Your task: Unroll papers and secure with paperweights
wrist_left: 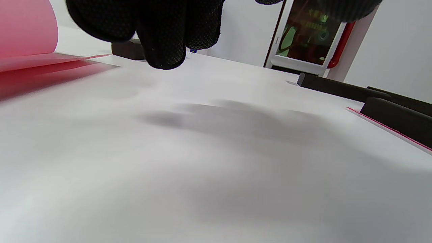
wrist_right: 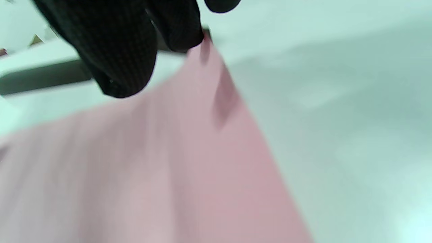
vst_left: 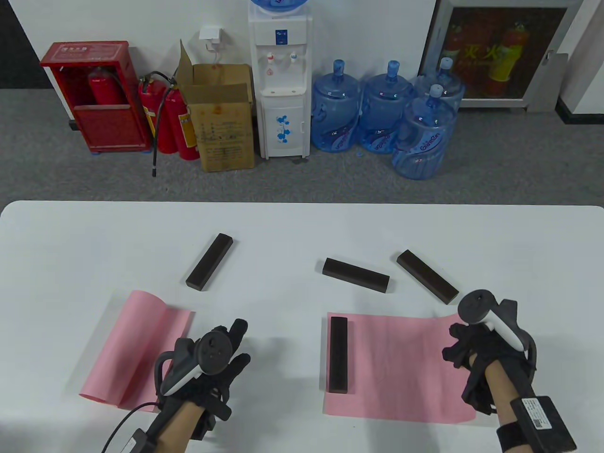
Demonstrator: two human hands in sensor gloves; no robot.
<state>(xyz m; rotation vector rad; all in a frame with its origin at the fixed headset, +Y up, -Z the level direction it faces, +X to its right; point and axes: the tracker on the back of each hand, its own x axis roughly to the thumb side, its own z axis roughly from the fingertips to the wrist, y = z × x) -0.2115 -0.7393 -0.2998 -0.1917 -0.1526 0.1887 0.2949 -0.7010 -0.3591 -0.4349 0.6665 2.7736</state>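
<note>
on the white bench (vst_left: 302, 226), the right pink paper (vst_left: 401, 368) lay unrolled, one dark paperweight (vst_left: 339, 354) on its left end. the right hand (vst_left: 472, 349) pressed its right edge, fingers curled. the left hand (vst_left: 212, 363) hovered, fingers spread, beside the half-rolled left paper (vst_left: 137, 344).

Bright even overhead light, soft shadows under hands, right wrist view blurred, table view sharp

Right wrist view is blurred throughout; the right hand (wrist_right: 114, 44) is cut off by the top edge, w/ contact btwn fingertips and pink paper (wrist_right: 152, 175) not discernible. In the left wrist view, 1 paperweight (wrist_left: 128, 50) is mostly hidden behind the left hand (wrist_left: 152, 27).
</note>
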